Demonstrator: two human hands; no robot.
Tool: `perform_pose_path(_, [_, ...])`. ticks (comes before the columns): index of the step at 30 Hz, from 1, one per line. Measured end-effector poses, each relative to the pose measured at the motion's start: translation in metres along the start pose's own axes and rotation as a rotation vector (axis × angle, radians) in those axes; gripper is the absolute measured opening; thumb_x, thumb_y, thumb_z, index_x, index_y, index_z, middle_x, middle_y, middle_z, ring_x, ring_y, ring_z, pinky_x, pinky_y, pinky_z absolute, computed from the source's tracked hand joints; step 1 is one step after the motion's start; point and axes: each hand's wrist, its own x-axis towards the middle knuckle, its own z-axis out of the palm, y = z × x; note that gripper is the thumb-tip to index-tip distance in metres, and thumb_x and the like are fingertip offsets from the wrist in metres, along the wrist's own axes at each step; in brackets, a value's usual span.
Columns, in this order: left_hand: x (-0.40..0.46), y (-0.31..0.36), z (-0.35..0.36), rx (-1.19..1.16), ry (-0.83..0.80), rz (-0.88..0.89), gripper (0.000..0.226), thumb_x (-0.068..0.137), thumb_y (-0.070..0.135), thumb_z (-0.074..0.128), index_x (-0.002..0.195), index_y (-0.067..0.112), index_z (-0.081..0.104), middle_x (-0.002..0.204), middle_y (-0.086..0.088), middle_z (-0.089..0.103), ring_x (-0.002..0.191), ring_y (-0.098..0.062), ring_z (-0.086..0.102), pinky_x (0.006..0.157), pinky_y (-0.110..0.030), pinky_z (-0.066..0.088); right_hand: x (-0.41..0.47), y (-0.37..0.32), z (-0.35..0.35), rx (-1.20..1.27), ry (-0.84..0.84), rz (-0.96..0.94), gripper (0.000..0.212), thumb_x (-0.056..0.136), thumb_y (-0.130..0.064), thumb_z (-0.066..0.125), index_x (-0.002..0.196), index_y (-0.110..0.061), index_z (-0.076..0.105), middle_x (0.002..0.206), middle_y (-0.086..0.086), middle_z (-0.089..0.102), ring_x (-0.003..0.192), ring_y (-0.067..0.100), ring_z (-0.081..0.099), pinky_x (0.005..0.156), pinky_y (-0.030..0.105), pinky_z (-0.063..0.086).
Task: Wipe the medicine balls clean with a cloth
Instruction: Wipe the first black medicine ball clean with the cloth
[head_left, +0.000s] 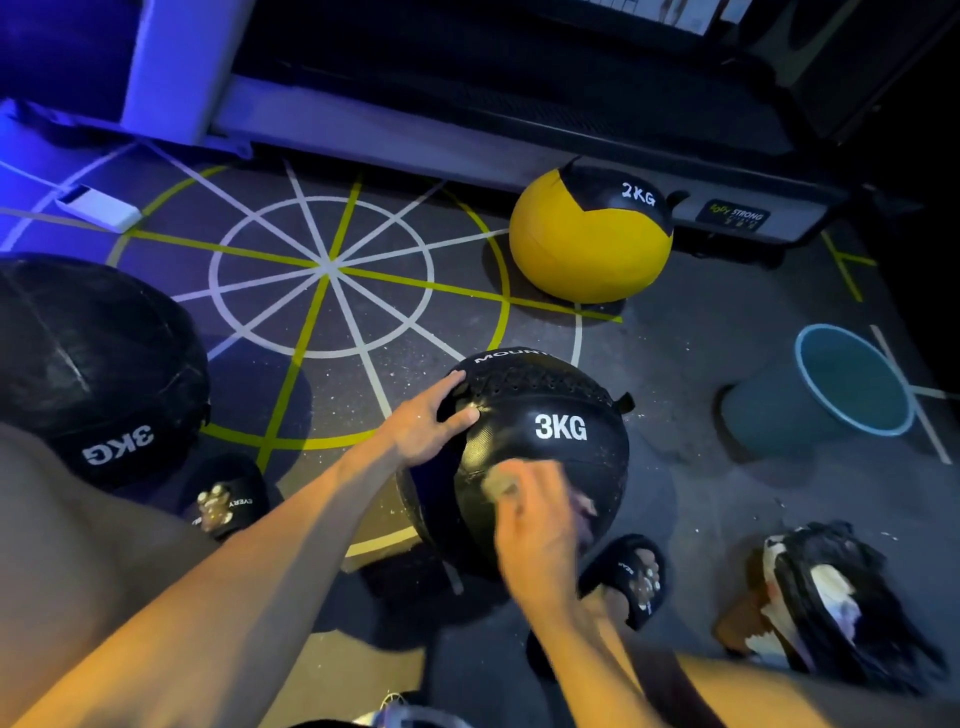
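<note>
A black medicine ball (550, 415) marked 3KG stands on the floor between my feet. My left hand (428, 423) grips its upper left side, thumb across the seam. My right hand (535, 525), blurred by motion, presses a small cloth (584, 506) against the ball's lower front; its fingers curl around the cloth. A second black 3KG ball (88, 364) lies at the far left. A yellow and black 2KG ball (582, 244) sits further back, against a treadmill base.
A blue bucket (810, 410) stands at the right. A crumpled dark and white bundle (831, 597) lies at lower right. My two black slippers (223, 499) (631, 577) flank the ball. A treadmill (467, 104) runs along the back; a white block (98, 208) lies at the left.
</note>
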Motion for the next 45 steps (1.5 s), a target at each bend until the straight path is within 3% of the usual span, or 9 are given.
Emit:
perform_pose_path(4, [-0.003,-0.001,0.0,0.009,-0.015,0.005,0.078,0.097,0.058,0.055,0.162,0.029,0.024,0.168,0.0,0.027,0.153,-0.022,0.028,0.121,-0.036,0.025,-0.011,0.001,0.01,-0.237,-0.228,-0.51,0.036,0.071,0.001,0.058,0.098,-0.021,0.065,0.105,-0.006,0.057,0.093,0.016,0.054,0.075,0.03,0.051])
perform_pose_path(9, [-0.003,-0.001,0.0,-0.007,0.0,0.005,0.075,0.097,0.056,0.054,0.161,0.03,0.024,0.167,-0.001,0.03,0.152,-0.023,0.03,0.12,-0.036,0.026,0.025,0.037,-0.043,0.016,0.075,0.135,0.03,0.088,-0.001,0.065,0.103,-0.027,0.066,0.106,-0.01,0.052,0.092,0.002,0.053,0.083,0.02,0.049])
perform_pose_path(12, [-0.004,-0.002,-0.001,-0.022,0.008,0.001,0.073,0.098,0.054,0.056,0.161,0.03,0.026,0.166,0.0,0.032,0.151,-0.022,0.031,0.12,-0.036,0.027,0.057,0.075,-0.076,0.154,0.346,0.498,0.028,0.091,-0.009,0.065,0.097,-0.037,0.063,0.104,-0.006,0.062,0.094,0.013,0.062,0.092,0.042,0.056])
perform_pose_path(16, [-0.007,-0.005,-0.001,-0.043,0.024,0.006,0.073,0.098,0.053,0.057,0.161,0.031,0.027,0.165,0.001,0.033,0.15,-0.021,0.033,0.118,-0.035,0.027,0.066,0.053,-0.091,0.316,0.577,0.507,0.007,0.101,-0.025,0.061,0.106,-0.023,0.064,0.107,0.001,0.065,0.086,0.006,0.061,0.078,0.023,0.051])
perform_pose_path(22, [-0.006,-0.008,0.0,-0.094,0.023,0.012,0.079,0.092,0.062,0.056,0.16,0.033,0.028,0.164,0.003,0.034,0.149,-0.019,0.033,0.119,-0.038,0.028,0.019,0.002,-0.025,-0.007,0.111,0.018,0.021,0.096,-0.041,0.067,0.107,-0.024,0.068,0.11,-0.01,0.062,0.102,0.008,0.052,0.098,0.031,0.04])
perform_pose_path(28, [-0.007,-0.012,0.002,-0.148,0.015,-0.011,0.078,0.092,0.062,0.06,0.159,0.039,0.029,0.163,0.006,0.035,0.149,-0.018,0.034,0.122,-0.045,0.03,0.028,0.007,-0.022,-0.016,0.225,0.03,0.034,0.099,-0.023,0.06,0.132,-0.018,0.063,0.136,-0.007,0.053,0.129,0.012,0.049,0.11,0.035,0.04])
perform_pose_path(33, [-0.009,-0.006,0.004,-0.168,0.017,-0.012,0.076,0.094,0.06,0.063,0.159,0.04,0.029,0.163,0.01,0.034,0.149,-0.013,0.032,0.123,-0.047,0.029,0.035,0.006,0.006,-0.242,0.088,0.238,0.059,0.107,-0.04,0.029,0.162,-0.019,0.022,0.169,0.01,0.018,0.157,0.026,0.015,0.127,0.044,0.019])
perform_pose_path(39, [-0.011,-0.019,-0.008,-0.208,-0.023,-0.036,0.076,0.081,0.039,0.068,0.149,0.053,0.038,0.158,0.006,0.044,0.146,-0.015,0.04,0.122,-0.049,0.034,-0.003,-0.003,0.036,-0.441,-0.107,-0.239,0.057,0.107,-0.032,0.036,0.16,-0.014,0.028,0.167,0.009,0.026,0.157,0.022,0.015,0.126,0.044,0.021])
perform_pose_path(45, [-0.009,-0.003,0.003,-0.188,0.017,-0.015,0.079,0.088,0.066,0.064,0.156,0.044,0.033,0.161,0.009,0.037,0.148,-0.017,0.034,0.122,-0.051,0.031,0.04,0.05,0.0,-0.163,0.236,0.477,0.052,0.111,-0.037,0.018,0.156,-0.012,0.021,0.165,0.013,0.024,0.155,0.022,0.019,0.125,0.05,0.026])
